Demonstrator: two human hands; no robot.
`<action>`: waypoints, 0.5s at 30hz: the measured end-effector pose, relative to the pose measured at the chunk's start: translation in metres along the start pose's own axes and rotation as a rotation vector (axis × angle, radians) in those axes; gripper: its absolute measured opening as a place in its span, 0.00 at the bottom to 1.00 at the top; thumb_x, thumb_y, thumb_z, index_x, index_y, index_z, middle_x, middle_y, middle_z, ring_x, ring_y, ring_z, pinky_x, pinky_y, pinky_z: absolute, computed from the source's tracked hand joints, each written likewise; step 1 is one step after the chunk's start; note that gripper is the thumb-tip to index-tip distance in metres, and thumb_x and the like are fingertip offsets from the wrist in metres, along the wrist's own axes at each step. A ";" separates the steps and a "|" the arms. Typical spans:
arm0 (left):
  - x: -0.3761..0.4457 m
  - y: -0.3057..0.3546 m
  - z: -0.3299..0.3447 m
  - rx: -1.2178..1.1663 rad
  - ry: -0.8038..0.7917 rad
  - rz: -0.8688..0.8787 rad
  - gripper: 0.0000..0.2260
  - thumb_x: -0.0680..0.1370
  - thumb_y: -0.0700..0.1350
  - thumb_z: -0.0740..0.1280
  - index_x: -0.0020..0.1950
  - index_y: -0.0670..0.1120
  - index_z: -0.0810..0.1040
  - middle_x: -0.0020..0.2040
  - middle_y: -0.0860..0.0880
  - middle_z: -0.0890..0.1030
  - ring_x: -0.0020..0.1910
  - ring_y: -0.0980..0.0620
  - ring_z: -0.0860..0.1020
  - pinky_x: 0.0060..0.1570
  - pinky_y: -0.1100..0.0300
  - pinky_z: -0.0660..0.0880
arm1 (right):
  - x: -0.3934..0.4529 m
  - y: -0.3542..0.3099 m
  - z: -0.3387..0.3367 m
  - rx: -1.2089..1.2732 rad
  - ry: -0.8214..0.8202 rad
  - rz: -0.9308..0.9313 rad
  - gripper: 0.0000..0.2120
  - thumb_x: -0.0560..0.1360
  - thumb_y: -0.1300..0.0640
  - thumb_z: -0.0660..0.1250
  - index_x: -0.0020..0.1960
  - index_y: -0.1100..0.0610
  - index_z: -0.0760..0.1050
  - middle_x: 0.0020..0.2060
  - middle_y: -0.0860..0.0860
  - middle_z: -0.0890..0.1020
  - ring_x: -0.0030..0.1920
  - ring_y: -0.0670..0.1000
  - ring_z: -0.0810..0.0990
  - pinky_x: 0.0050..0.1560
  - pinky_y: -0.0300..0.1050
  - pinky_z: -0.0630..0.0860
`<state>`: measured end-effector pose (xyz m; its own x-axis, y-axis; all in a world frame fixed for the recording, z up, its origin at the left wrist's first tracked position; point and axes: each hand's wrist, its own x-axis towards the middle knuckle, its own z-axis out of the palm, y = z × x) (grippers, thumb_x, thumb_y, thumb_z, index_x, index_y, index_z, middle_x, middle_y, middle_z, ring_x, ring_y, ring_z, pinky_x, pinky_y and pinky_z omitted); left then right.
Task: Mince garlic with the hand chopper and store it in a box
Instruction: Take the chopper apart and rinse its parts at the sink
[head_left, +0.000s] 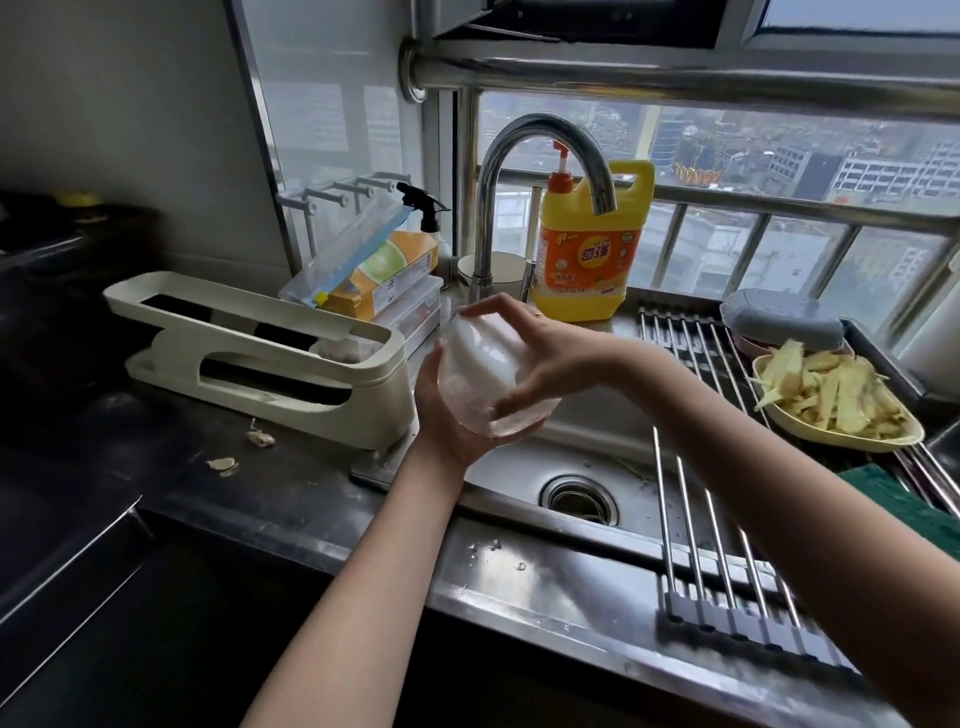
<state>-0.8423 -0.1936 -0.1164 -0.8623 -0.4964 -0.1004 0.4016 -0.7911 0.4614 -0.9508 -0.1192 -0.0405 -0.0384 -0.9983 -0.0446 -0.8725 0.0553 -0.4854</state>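
Over the left side of the steel sink (519, 467) I hold the hand chopper (485, 371), a clear wet bowl with a white top, tilted on its side. My left hand (441, 421) cups the clear bowl from below. My right hand (535, 353) grips the white top from the right, fingers spread over it. Whether garlic is inside the bowl cannot be made out. Two bits of garlic skin (244, 449) lie on the dark counter to the left.
A tap (545, 156) arches above the sink, with a yellow detergent bottle (587, 254) behind it. A cream rack (260, 358) stands left. A roll-up drying rack (717, 467) spans the sink's right part, bearing a dish of yellow peelings (831, 400) and a grey lidded box (784, 319).
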 end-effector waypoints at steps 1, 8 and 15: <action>0.002 -0.001 -0.003 0.005 -0.032 0.054 0.24 0.76 0.61 0.57 0.65 0.48 0.72 0.56 0.43 0.79 0.60 0.40 0.76 0.59 0.39 0.73 | 0.005 -0.002 0.002 0.036 0.016 0.040 0.46 0.57 0.35 0.76 0.67 0.28 0.53 0.73 0.47 0.56 0.71 0.59 0.60 0.67 0.65 0.66; 0.007 0.001 -0.007 -0.017 0.151 -0.042 0.25 0.74 0.67 0.59 0.55 0.47 0.76 0.58 0.43 0.77 0.55 0.41 0.76 0.61 0.39 0.70 | 0.018 -0.008 0.005 0.137 0.000 0.159 0.48 0.58 0.25 0.65 0.72 0.30 0.46 0.76 0.50 0.51 0.73 0.61 0.57 0.67 0.65 0.65; 0.004 0.002 -0.016 -0.027 0.008 -0.041 0.34 0.68 0.63 0.68 0.69 0.47 0.71 0.67 0.39 0.73 0.61 0.35 0.75 0.51 0.36 0.75 | 0.010 -0.008 -0.007 0.355 0.179 0.063 0.32 0.68 0.38 0.70 0.67 0.28 0.58 0.73 0.56 0.60 0.62 0.61 0.73 0.55 0.57 0.79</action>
<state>-0.8396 -0.2027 -0.1303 -0.8759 -0.4658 -0.1257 0.3742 -0.8203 0.4324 -0.9473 -0.1299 -0.0307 -0.1984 -0.9787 0.0534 -0.6443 0.0892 -0.7595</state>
